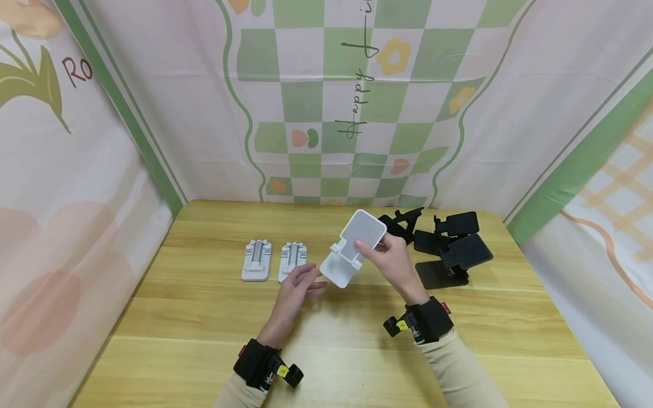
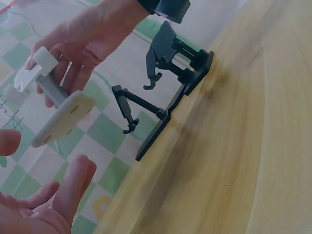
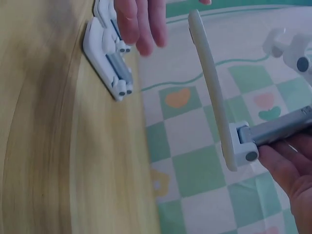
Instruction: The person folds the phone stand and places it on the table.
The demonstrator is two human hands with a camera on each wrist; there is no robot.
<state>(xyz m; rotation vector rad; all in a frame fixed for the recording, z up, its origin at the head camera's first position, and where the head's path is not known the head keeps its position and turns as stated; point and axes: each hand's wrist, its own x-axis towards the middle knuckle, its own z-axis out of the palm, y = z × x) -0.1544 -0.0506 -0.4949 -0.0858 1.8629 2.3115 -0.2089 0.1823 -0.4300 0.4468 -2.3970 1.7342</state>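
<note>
Nearest you've got the left hand (image 1: pixel 298 288) over the counter (image 1: pixel 347 357), fingers loosely spread, holding nothing, just beside the lower plate of the white stand (image 1: pixel 363 226). Right hand (image 1: pixel 395 263) has that stand up off the counter, thumb across the upper plate's face, fingers behind it by the grey arm (image 3: pixel 280 126). IMO it's light, hard plastic: plates stiff, but it'll probably swing at the hinges, and the smooth faces could be a bit slippery. I'd take it by the plate edges or that arm and stay off the little tabs (image 2: pixel 47 60), they look like the snappy bit. Farther back on the left, two folded white stands (image 1: pixel 257 262) lie flat; far right, unfolded black stands (image 1: pixel 466 250), probably just as stiff.
</note>
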